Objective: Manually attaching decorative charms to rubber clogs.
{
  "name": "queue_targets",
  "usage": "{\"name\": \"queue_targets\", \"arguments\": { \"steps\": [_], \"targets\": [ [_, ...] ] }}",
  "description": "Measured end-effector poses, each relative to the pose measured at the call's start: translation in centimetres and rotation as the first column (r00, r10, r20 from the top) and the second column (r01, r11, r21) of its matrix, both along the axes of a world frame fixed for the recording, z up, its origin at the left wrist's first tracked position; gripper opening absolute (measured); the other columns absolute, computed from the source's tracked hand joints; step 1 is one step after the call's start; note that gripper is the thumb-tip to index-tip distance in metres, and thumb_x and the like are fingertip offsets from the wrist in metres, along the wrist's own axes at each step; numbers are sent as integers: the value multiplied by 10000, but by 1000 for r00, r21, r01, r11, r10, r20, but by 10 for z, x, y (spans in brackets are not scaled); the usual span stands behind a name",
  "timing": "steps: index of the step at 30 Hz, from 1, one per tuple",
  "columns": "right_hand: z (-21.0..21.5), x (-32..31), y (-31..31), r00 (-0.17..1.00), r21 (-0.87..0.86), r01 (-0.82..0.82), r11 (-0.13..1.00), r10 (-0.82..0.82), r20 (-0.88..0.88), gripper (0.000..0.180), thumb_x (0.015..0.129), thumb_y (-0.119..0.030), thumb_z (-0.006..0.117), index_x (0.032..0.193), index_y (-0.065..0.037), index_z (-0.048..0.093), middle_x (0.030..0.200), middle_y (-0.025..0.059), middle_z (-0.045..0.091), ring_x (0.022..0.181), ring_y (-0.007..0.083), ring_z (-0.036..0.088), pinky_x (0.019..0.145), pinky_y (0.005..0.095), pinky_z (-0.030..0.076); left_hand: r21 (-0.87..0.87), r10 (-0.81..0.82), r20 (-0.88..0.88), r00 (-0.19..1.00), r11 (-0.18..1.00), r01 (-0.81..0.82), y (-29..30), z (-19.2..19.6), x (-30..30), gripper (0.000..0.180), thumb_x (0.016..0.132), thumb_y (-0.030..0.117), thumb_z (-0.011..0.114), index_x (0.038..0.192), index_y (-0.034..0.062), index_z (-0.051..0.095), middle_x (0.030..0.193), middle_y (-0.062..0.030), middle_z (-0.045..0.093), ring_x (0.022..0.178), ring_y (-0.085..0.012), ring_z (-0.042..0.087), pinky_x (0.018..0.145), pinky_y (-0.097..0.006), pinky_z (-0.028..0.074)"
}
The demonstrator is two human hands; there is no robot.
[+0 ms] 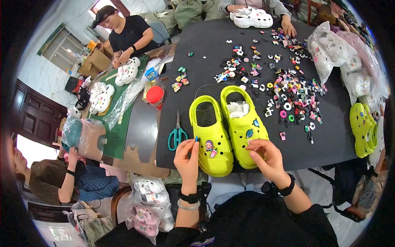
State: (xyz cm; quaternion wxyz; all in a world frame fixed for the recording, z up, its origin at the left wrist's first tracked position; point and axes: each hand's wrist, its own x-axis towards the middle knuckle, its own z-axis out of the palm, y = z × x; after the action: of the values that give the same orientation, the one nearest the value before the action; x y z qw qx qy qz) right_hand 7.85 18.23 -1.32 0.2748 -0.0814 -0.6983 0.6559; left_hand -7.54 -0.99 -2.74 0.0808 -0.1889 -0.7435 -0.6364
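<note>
A pair of lime-green clogs lies on the black table in front of me, toes toward me. The left clog point(219, 158) bears a cartoon-figure charm point(209, 145) and a pink drink-cup charm point(213, 153). On the right clog point(236, 142) sit a ringed-planet charm point(249, 133) and another blue charm point(256, 122). My left hand point(187, 162) pinches a small blue shoe charm point(196, 139) at the left clog's outer edge. Over the right clog's toe, my right hand point(268, 159) is loosely curled, thumb and forefinger apart, nothing visible between them.
Teal-handled scissors point(177, 138) lie left of the clogs. Loose charms point(292, 96) spread across the table's right half. More lime clogs point(363, 129) rest at the right edge, below bagged white clogs point(335, 51). A red-lidded jar point(155, 96) stands left. Other people work around the tables.
</note>
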Motion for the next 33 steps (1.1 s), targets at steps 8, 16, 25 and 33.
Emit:
{"name": "queue_targets", "arguments": {
  "steps": [8,16,25,33],
  "targets": [
    [-2,1,1,999,74,28,997,-30,24,275,865,-3,653,1138,-15,621,945,72,701,814,132,634,766,276,506,-281,12,-389,921,951,-131,4,11,0,158,807,-43,711,964,-30,704,940,-131,694,838,-219,665,763,-313,528],
    [1,1,1,1000,180,17,984,-15,-10,287,836,13,674,1116,-26,626,932,62,688,791,176,650,749,298,519,-365,-36,-517,855,913,-183,9,9,2,152,756,-63,724,899,-37,681,945,-131,663,852,-289,643,743,-361,526],
    [0,1,5,999,244,25,970,-13,-50,280,818,26,680,1088,-28,631,906,72,685,771,193,654,725,309,518,-506,-140,-399,906,858,-90,6,20,16,191,851,27,650,1013,-72,671,1070,-177,632,957,-318,611,843,-389,485],
    [0,4,8,999,265,-2,964,13,-39,288,805,11,694,1083,-38,635,885,67,686,777,212,657,745,325,513,-700,-246,-377,893,707,-102,12,22,28,336,882,154,605,1108,-93,631,1192,-212,574,1062,-378,553,901,-454,440]
  ]
}}
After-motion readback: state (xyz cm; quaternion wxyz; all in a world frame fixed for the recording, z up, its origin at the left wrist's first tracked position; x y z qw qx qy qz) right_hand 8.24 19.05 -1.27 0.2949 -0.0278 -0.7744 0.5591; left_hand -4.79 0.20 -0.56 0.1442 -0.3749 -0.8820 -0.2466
